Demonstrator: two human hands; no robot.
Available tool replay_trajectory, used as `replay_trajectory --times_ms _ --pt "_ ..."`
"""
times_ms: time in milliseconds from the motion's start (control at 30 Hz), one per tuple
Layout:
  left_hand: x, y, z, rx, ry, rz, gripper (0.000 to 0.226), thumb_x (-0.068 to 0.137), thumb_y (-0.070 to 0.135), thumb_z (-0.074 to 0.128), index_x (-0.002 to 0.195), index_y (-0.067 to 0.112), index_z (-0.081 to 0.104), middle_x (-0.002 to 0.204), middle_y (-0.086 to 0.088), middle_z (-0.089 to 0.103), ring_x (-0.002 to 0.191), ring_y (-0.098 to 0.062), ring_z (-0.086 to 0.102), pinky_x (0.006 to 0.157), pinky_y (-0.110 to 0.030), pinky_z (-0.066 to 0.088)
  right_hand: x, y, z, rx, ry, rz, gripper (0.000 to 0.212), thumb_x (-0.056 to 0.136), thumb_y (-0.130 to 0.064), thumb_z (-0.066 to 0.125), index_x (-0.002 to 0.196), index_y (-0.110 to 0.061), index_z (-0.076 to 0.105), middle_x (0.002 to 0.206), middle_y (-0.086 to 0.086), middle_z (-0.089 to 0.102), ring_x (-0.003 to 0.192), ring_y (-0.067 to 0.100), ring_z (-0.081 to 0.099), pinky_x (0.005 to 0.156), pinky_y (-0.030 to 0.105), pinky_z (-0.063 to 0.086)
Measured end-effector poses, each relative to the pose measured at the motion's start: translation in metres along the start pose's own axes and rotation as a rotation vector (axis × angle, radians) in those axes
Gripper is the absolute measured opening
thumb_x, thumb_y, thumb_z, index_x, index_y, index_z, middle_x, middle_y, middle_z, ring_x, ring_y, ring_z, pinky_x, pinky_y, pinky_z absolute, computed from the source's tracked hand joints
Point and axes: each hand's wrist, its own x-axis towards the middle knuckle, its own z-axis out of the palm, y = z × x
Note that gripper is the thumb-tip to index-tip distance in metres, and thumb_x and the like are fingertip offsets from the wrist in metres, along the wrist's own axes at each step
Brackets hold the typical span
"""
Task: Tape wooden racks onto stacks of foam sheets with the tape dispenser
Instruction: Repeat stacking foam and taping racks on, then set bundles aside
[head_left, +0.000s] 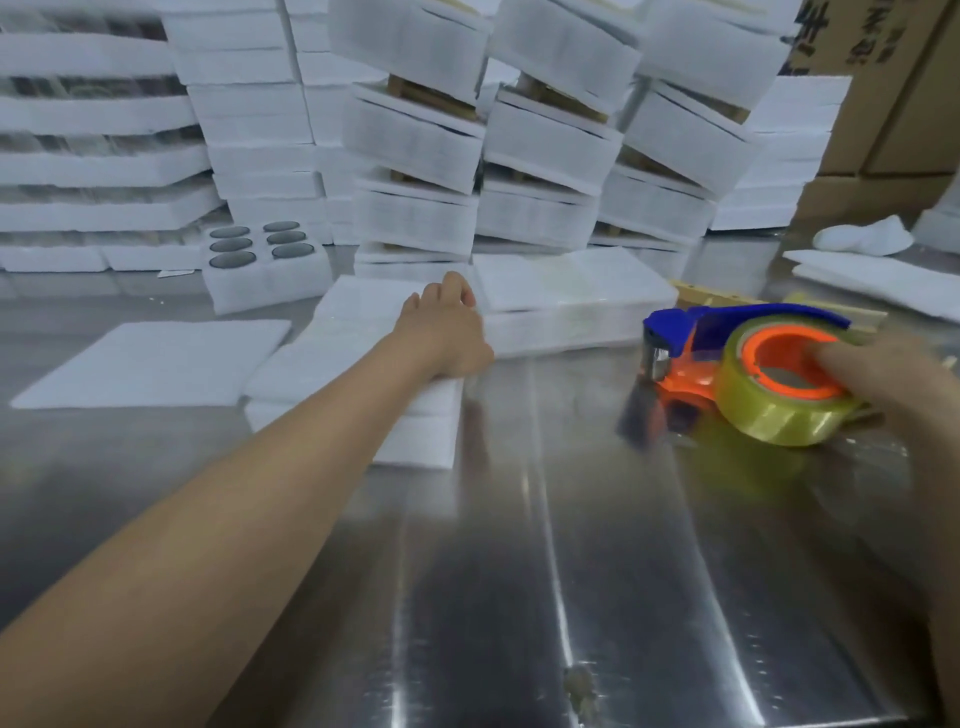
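Head view: on the shiny metal counter the left grip lies on top of a low foam stack in the middle. Its arm reaches in from the near left. The fingers bend over the stack's far edge, but I cannot tell whether they clasp the foam or only rest on it.

The right grip, blurred at the right edge, holds the tape dispenser, with a fingertip inside the orange core of the yellowish roll. The dispenser sits low over the counter, blue hood on top and blade end pointing left.

Just beyond it lies a pale wooden rack, partly hidden by the dispenser. Left of the rack, just beyond the left grip, is a second stack with a glossy top.

A single sheet lies flat on the left. Beyond it stands a foam block with six round holes. Tall leaning piles of white bundles fill the far side, with cardboard boxes at the far right.
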Motion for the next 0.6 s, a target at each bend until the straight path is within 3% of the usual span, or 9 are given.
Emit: replay_trajectory --times_ms 167,300,367,400,467,533,600 --pt "0.001 0.006 0.001 0.04 0.017 -0.05 0.041 0.087 0.014 0.045 0.127 0.006 0.042 0.137 -0.009 0.024 0.125 -0.028 0.029 0.11 -0.037 0.023 0.008 -0.001 0.004 -0.015 -0.039 -0.007 0.067 0.083 -0.04 0.071 0.128 0.005 0.049 0.126 0.03 0.054 0.103 0.044 0.058 0.083 0.05 0.049" --pt "-0.001 0.008 0.001 -0.094 0.073 -0.052 0.069 0.083 0.015 0.056 0.145 0.013 0.026 0.143 -0.011 0.02 0.131 -0.029 0.029 0.113 -0.037 0.022 0.004 -0.008 0.01 -0.028 -0.098 -0.073 0.082 0.083 -0.046 0.067 0.148 -0.01 0.03 0.149 0.02 0.037 0.13 0.04 0.043 0.104 0.053 0.04" --pt "-0.003 -0.011 -0.01 -0.521 -0.044 -0.062 0.087 0.085 0.022 0.067 0.152 0.022 0.013 0.151 -0.007 0.015 0.135 -0.026 0.03 0.113 -0.037 0.026 -0.012 -0.017 0.013 0.011 0.087 -0.203 0.074 0.085 -0.045 0.059 0.147 -0.012 0.031 0.147 0.02 0.036 0.133 0.037 0.038 0.108 0.052 0.035" --pt "-0.008 -0.027 -0.022 -0.83 -0.108 -0.066 0.081 0.086 0.025 0.068 0.151 0.025 0.019 0.15 -0.005 0.024 0.133 -0.023 0.037 0.11 -0.034 0.033 -0.025 -0.024 0.016 0.11 0.209 -0.317 0.066 0.086 -0.038 0.055 0.144 -0.014 0.036 0.145 0.017 0.038 0.132 0.034 0.04 0.108 0.047 0.035" --pt "-0.019 -0.067 -0.041 -1.362 -0.046 -0.069 0.035 0.095 0.024 0.057 0.128 0.02 0.048 0.129 -0.005 0.054 0.113 -0.018 0.059 0.089 -0.024 0.046 -0.058 -0.047 0.024 0.404 0.297 -0.511 0.045 0.088 -0.021 0.05 0.133 -0.016 0.049 0.131 0.01 0.052 0.12 0.022 0.052 0.102 0.037 0.043" --pt "-0.029 -0.1 -0.042 -1.519 0.229 -0.194 0.013 0.099 0.021 0.047 0.11 0.021 0.053 0.11 -0.001 0.063 0.096 -0.01 0.065 0.077 -0.019 0.042 -0.091 -0.081 0.041 0.76 0.009 -0.548 0.032 0.091 -0.007 0.045 0.119 -0.013 0.059 0.113 0.008 0.065 0.105 0.015 0.064 0.095 0.031 0.05" --pt "-0.039 -0.117 -0.021 -1.616 0.309 -0.291 0.01 0.099 0.02 0.046 0.099 0.023 0.055 0.094 0.004 0.06 0.083 -0.007 0.058 0.069 -0.017 0.04 -0.125 -0.117 0.07 1.001 -0.485 -0.358 0.029 0.096 -0.007 0.043 0.12 -0.009 0.06 0.118 0.009 0.065 0.111 0.017 0.064 0.097 0.026 0.049"
